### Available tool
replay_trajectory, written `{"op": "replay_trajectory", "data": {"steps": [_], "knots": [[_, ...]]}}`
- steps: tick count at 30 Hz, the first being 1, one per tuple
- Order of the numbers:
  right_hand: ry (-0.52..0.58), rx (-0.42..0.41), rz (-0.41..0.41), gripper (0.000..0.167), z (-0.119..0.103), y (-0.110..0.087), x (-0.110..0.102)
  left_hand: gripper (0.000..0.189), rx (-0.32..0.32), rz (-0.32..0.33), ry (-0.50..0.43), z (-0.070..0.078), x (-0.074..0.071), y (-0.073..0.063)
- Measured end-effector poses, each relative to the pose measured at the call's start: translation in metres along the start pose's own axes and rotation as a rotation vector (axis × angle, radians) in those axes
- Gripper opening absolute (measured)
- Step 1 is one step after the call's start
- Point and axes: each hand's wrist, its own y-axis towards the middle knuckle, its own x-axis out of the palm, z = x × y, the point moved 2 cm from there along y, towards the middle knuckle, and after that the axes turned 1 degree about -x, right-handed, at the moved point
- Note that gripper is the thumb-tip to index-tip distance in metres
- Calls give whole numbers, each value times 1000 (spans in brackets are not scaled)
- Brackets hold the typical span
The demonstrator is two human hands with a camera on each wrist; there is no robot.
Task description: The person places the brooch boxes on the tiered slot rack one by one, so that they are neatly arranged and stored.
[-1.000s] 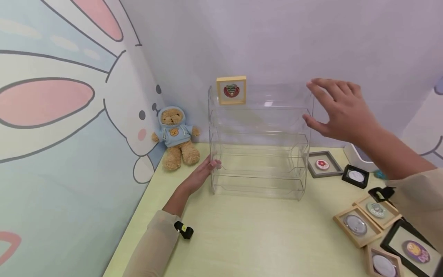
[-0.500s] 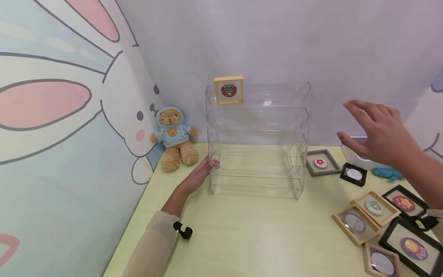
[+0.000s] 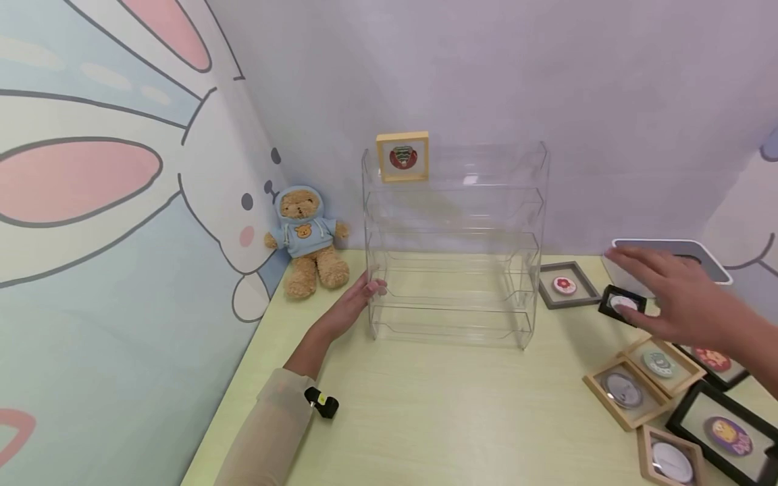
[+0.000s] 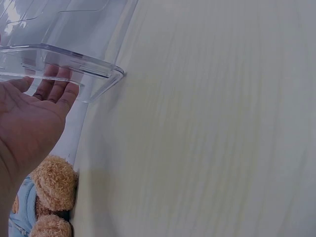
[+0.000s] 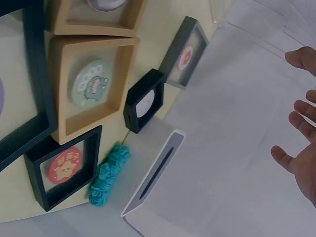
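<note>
**Right hand drops from rack toward small black frame**

Right hand (image 3: 683, 297) has come down and away from the clear acrylic rack (image 3: 452, 243); it now hovers fingers spread, holding nothing, over the small black frame (image 3: 621, 304), right of the rack. Frame: square, matte, pale round badge inside. Left hand (image 3: 352, 305) flat, fingers straight, against the rack's left side. Yellow frame (image 3: 402, 156) sits on the rack's top tier.

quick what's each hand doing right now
Left hand: open, fingers flat against the clear rack.
Right hand: open, holding nothing, over the small black frame.
</note>
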Motion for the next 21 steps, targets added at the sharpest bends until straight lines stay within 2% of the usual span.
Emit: {"op": "replay_trajectory", "data": {"steps": [7, 9, 12, 17, 21], "knots": [[-2, -24, -156, 116, -13, -34, 22, 79, 9, 10, -5, 1, 0, 0], [1, -27, -173, 112, -18, -44, 29, 79, 12, 5, -7, 0, 1, 0], [29, 14, -226, 106, -25, -59, 36, 79, 11, -1, -3, 0, 1, 0], [66, 73, -370, 95, -35, -78, 47, 82, 10, 4, 7, 0, 1, 0], [101, 123, -477, 96, -38, -89, 53, 83, 16, 3, 0, 1, 1, 0]]}}
